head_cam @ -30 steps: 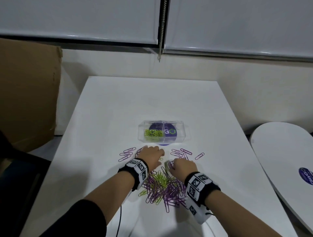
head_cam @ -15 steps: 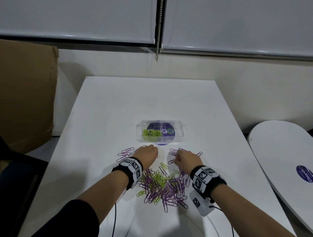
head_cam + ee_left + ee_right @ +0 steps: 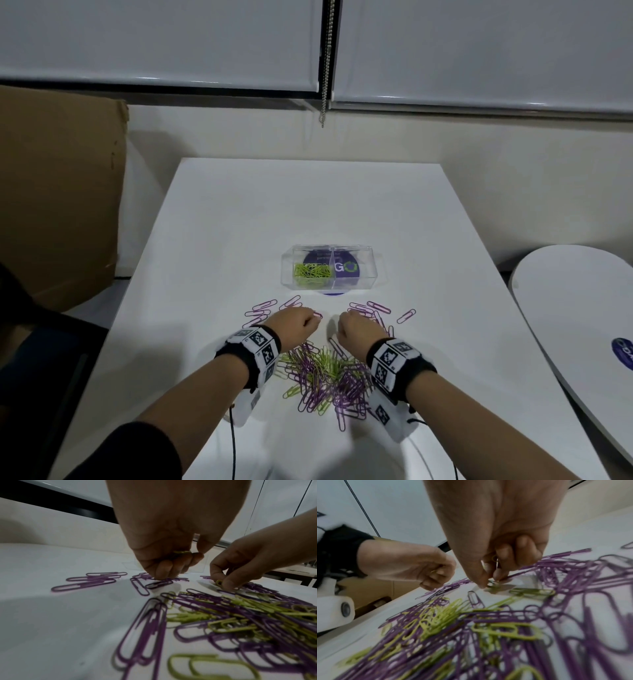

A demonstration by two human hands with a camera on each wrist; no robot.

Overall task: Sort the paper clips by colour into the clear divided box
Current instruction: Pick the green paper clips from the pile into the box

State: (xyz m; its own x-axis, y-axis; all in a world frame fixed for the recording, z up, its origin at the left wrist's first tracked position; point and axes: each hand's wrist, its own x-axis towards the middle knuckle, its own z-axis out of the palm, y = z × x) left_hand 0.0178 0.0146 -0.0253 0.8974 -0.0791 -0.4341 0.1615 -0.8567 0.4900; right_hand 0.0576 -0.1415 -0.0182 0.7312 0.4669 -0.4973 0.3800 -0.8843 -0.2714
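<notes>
The clear divided box [image 3: 368,274] stands past my hands, with green clips [image 3: 311,274] in its left compartment. A mixed pile of purple and green paper clips [image 3: 325,377] lies between my wrists. My left hand [image 3: 312,322] is curled, keeping a green clip [image 3: 181,552] in its palm, and its fingertips [image 3: 161,575] touch purple clips on the table. At the pile's far edge, my right hand [image 3: 342,330] pinches a green clip [image 3: 494,585] between thumb and finger. Another green clip [image 3: 494,558] sits tucked in its curled fingers.
Loose purple clips lie spread left [image 3: 262,310] and right [image 3: 371,310] of my hands. A lone purple clip [image 3: 406,316] lies farther right. A brown cardboard sheet [image 3: 58,192] leans left of the white table [image 3: 308,205]. A second white table [image 3: 575,308] stands at right.
My right hand reached out to the purple clips on the right, then came back left to the pile's far edge. My left hand has hardly moved.
</notes>
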